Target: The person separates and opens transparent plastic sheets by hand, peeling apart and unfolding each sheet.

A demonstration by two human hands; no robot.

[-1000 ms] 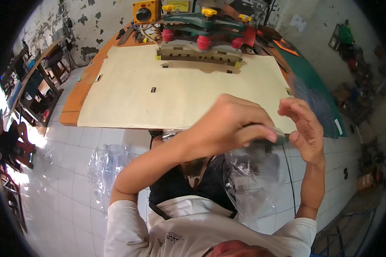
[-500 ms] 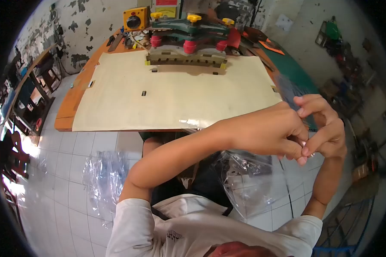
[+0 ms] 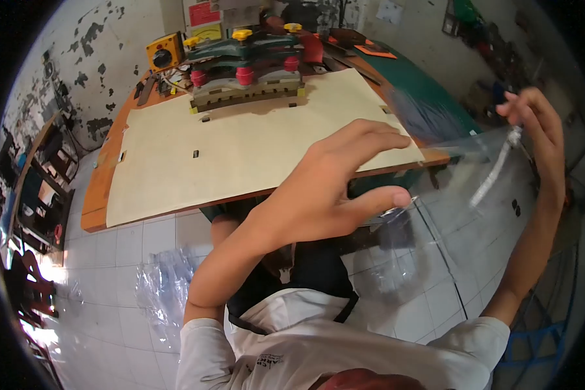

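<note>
1. Right hand (image 3: 541, 122) pinches clear plastic film (image 3: 460, 170), which hangs between the hands; left hand (image 3: 335, 182) spreads wide.
2. Wooden table (image 3: 99, 203) bears a cream sheet (image 3: 247, 159).
3. Green frame (image 3: 246, 50) stands behind.
4. Crumpled plastic (image 3: 167, 286) lies left.
5. Dark block (image 3: 195, 154) rests on the sheet.

A peeling grey-white plaster wall (image 3: 78, 78) stands beyond the left grip (image 3: 328, 185); white square-tiled floor (image 3: 107, 309) lies below — bright glare (image 3: 53, 274) leftward.

No text is legible, not even the shirt print (image 3: 270, 359).
</note>
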